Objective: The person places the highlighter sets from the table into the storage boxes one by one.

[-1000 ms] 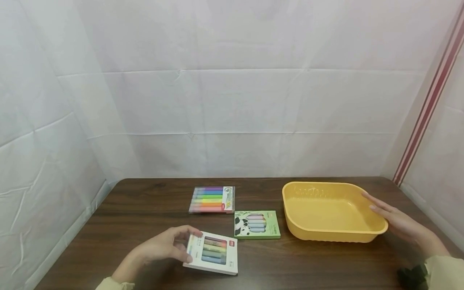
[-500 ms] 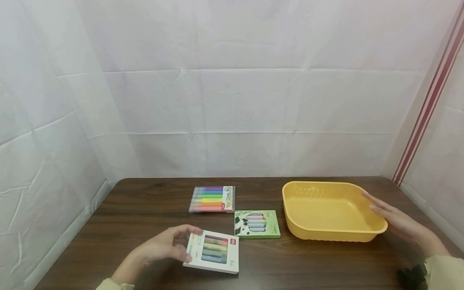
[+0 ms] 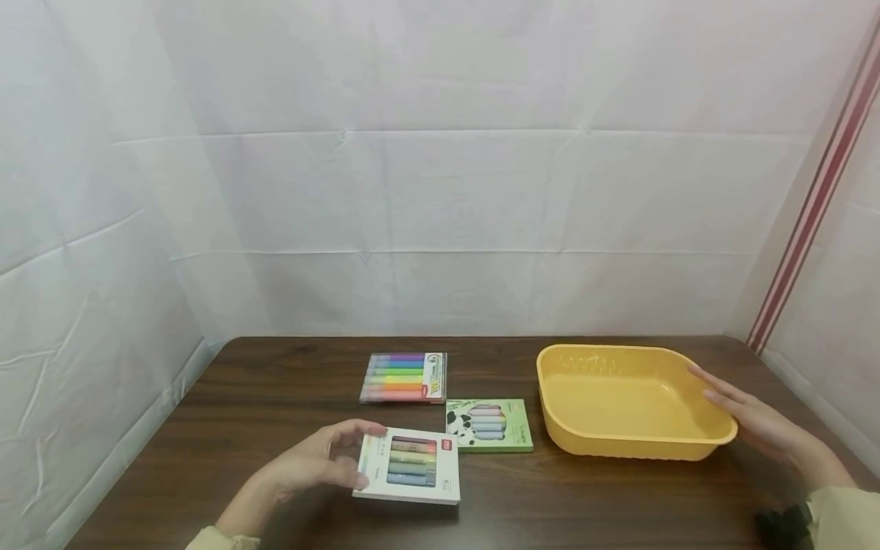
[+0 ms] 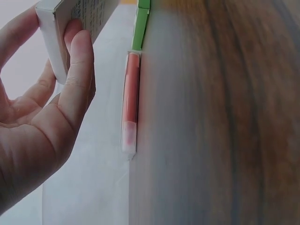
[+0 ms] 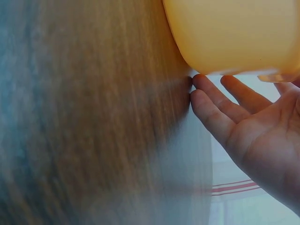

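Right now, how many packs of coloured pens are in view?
3: the white pack in the left hand, the green pack beside the yellow basin, the clear pack farthest back.

The person wears a pale cream top. The left sleeve [image 3: 221,539] shows only as a short piece at the bottom edge, its cuff loose and a little wrinkled. More of the right sleeve [image 3: 840,519] is visible, in the same plain, light cloth. Beside that cuff sits a small black lump [image 3: 784,527], too dark to make out. Both the left hand [image 3: 319,462] and the right hand [image 3: 756,420] are bare, with slender fingers [image 5: 212,112] and rounded tips.
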Demonstrator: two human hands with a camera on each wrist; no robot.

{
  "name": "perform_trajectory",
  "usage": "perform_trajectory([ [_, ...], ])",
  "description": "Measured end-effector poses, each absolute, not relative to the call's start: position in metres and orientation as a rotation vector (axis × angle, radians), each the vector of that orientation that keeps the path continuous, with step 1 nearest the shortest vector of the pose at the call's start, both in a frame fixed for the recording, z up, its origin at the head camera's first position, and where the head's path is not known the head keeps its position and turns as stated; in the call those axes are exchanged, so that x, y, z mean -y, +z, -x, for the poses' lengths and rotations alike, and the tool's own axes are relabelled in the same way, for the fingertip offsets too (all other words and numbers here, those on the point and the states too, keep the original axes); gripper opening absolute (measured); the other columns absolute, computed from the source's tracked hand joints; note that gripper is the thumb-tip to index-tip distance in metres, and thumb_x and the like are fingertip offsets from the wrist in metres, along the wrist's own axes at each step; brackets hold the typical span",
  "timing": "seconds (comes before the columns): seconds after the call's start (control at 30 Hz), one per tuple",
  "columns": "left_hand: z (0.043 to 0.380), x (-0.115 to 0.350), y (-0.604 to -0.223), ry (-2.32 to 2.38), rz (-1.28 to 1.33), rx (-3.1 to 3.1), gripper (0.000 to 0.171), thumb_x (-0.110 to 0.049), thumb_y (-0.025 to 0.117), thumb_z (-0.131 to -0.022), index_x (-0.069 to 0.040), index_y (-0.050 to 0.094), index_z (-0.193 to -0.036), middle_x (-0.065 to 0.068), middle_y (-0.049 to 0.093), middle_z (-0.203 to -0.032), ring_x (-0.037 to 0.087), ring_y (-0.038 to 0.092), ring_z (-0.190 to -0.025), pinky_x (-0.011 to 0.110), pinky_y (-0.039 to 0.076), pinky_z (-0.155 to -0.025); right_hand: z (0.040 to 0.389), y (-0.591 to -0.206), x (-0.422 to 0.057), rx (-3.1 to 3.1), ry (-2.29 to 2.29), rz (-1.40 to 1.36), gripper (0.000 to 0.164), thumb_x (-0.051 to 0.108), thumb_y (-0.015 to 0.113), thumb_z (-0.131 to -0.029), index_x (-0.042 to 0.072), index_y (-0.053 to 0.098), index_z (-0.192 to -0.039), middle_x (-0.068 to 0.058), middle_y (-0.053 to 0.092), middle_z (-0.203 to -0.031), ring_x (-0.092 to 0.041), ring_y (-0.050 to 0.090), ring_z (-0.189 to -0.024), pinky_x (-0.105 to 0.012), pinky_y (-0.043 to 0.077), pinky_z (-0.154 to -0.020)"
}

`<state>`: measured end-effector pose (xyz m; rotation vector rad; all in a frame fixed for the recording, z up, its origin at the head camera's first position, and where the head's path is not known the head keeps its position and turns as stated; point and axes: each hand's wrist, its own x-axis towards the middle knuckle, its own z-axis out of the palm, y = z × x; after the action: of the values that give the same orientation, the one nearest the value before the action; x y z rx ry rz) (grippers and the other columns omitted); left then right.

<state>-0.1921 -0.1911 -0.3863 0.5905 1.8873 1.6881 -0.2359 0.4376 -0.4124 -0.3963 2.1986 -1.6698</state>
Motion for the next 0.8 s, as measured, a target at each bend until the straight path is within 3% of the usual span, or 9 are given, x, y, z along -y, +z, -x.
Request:
perform_trajectory([
  [0.1,0.192,0.189,-0.386,1.696,-0.589,-1.884,0.065,0.000,0.069,-0.073,0.006,0.038,-0.130,0.015,0.054,-0.113,0.023,0.059,-0.090,0.030,0.050,-0.076,0.236,-0.413,-0.438,-2.169,-1.681,0.398,0.053,0.022,0.026,-0.102,0.022,-0.004,-0.146,0.016,0.015,-0.135,-0.001,0.050,-0.105,-0.030,0.049,-0.082],
  [0.3,0.193,0.186,-0.383,1.712,-0.571,-1.862,0.066,0.000,0.069,-0.074,0.006,0.037,-0.131,0.016,0.053,-0.114,0.024,0.059,-0.091,0.031,0.050,-0.076,0.237,-0.412,-0.435,-2.201,-1.671,0.364,0.054,0.023,0.027,-0.102,0.021,-0.003,-0.147,0.007,0.009,-0.141,0.001,0.049,-0.105,-0.029,0.049,-0.082],
  [0.43,0.193,0.184,-0.382,1.732,-0.574,-1.851,0.066,0.001,0.069,-0.073,0.007,0.037,-0.131,0.016,0.053,-0.114,0.024,0.059,-0.091,0.030,0.050,-0.076,0.237,-0.411,-0.435,-2.208,-1.668,0.361,0.055,0.023,0.028,-0.102,0.021,-0.003,-0.147,0.010,0.013,-0.137,0.001,0.050,-0.104,-0.030,0.049,-0.081],
  [0.63,0.195,0.182,-0.381,1.729,-0.574,-1.875,0.066,0.001,0.069,-0.074,0.007,0.036,-0.131,0.016,0.053,-0.113,0.023,0.058,-0.091,0.030,0.050,-0.076,0.236,-0.411,-0.435,-2.199,-1.665,0.385,0.054,0.022,0.027,-0.102,0.020,-0.004,-0.146,0.006,0.006,-0.142,0.002,0.049,-0.105,-0.029,0.049,-0.082],
  [0.8,0.197,0.178,-0.378,1.717,-0.580,-1.916,0.065,0.000,0.069,-0.074,0.006,0.038,-0.131,0.015,0.053,-0.113,0.022,0.055,-0.093,0.030,0.049,-0.076,0.235,-0.413,-0.435,-2.199,-1.677,0.393,0.054,0.021,0.027,-0.102,0.020,-0.003,-0.147,0.006,0.009,-0.141,0.001,0.050,-0.104,-0.030,0.049,-0.081],
])
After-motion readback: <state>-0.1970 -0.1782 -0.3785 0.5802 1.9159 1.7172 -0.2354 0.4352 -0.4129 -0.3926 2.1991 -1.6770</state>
